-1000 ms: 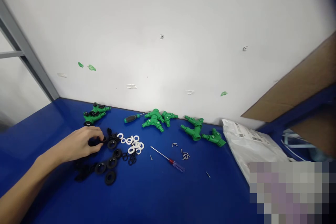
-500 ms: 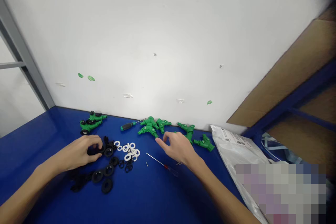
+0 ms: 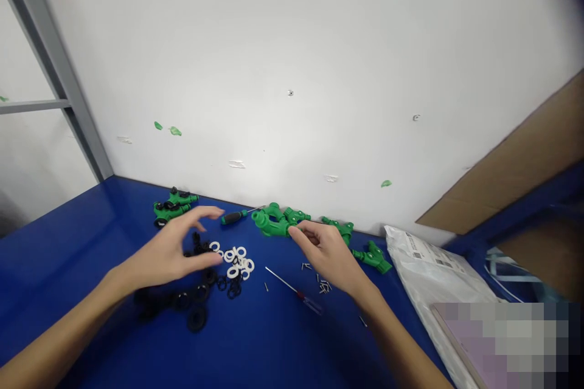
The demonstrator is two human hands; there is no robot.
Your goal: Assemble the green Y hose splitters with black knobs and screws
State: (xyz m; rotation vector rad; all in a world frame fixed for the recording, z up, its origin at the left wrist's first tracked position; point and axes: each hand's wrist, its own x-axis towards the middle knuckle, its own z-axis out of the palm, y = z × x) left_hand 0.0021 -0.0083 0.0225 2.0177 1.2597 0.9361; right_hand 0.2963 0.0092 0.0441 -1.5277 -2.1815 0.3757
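Note:
My right hand [image 3: 325, 249] has its thumb and fingers closed on one end of a green Y-shaped hose connector [image 3: 272, 228], whose other end points left. Thumb and fingers wide apart, my left hand [image 3: 176, 249] hovers above the black plastic rings [image 3: 197, 318] with nothing in its grasp. Just right of it lies a pile of white ring washers [image 3: 232, 271], with thin black O-rings [image 3: 234, 289] beside them. A screwdriver with a clear red handle [image 3: 301, 296] rests between the two hands.
Against the white wall stand more green connectors [image 3: 374, 257] and a green-black screwdriver [image 3: 233, 217]. Two connectors with black fittings [image 3: 171, 211] sit at the back left. Small screws [image 3: 324, 287] lie under my right wrist. A plastic bag [image 3: 426, 267] covers the table's right side.
My right hand has taken hold of a green connector and raised it slightly. My left hand has come away from the black rings and spread open. The view has shifted a little.

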